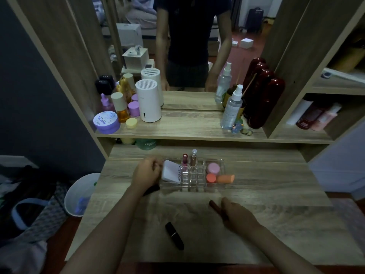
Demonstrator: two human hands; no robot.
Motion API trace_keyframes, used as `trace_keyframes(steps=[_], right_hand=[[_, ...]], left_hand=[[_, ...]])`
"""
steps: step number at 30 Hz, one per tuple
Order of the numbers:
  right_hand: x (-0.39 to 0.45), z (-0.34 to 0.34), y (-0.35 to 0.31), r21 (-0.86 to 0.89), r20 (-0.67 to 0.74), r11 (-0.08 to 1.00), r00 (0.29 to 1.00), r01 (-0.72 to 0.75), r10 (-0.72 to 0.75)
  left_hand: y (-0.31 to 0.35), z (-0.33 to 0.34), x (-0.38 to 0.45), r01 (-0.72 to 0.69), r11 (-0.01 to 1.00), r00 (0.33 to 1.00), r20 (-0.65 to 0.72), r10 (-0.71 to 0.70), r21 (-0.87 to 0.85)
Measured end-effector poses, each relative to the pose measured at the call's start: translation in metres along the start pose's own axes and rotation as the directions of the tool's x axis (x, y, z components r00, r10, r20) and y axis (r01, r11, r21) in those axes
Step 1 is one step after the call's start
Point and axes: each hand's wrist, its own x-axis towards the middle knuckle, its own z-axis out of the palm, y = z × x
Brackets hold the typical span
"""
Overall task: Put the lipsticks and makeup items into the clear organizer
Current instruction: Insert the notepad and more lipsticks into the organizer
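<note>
While the left hand [147,173] curls its fingers around a flat white compact [171,171] in the clear plastic organizer [194,179], the right hand [238,215] grips a slim brown tube [213,204] on the woodgrain table [266,224], beside a black cylindrical lipstick [174,235].

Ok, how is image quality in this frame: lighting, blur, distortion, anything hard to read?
Head view: dim, flat indoor light, soft overall; wide-angle bending bows the shelf uprights outward. The clear organizer nearly vanishes against the desk, its dividers faint. The black lipstick reads clearly; the reddish stick under the right hand is slightly smeared.
</note>
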Motion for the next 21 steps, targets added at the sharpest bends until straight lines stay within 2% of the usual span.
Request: trace_keyframes(steps=[3,6,10,15,17,21], right_hand=[[-0.005,-0.013,-0.001,-0.028,0.029,1.0,1.0,0.012,-0.011],[-0.008,-0.039,-0.01,-0.013,-0.041,0.999,0.999,0.034,-0.034],[-0.004,-0.083,-0.028,0.118,-0.267,0.98,0.956,0.161,-0.125],[0.023,-0.124,-0.041,0.146,-0.509,0.97,0.855,0.195,-0.096],[0.038,-0.131,-0.048,0.109,-0.538,0.975,0.836,0.196,-0.108],[0.064,-0.13,-0.06,0.055,-0.496,0.985,0.861,0.164,-0.115]], left_hand=[[-0.011,-0.001,-0.003,0.006,1.0,1.0,0.018,-0.006,0.005],[-0.014,-0.001,-0.007,0.017,0.999,0.998,0.057,-0.015,-0.033],[-0.011,0.002,-0.01,0.021,0.997,0.997,0.077,-0.016,-0.072],[-0.007,0.008,-0.013,0.037,0.995,0.996,0.089,-0.029,-0.093],[-0.006,0.009,-0.014,0.048,0.993,0.996,0.074,-0.041,-0.104],[-0.006,0.01,-0.014,0.063,0.991,0.996,0.076,-0.054,-0.12]])
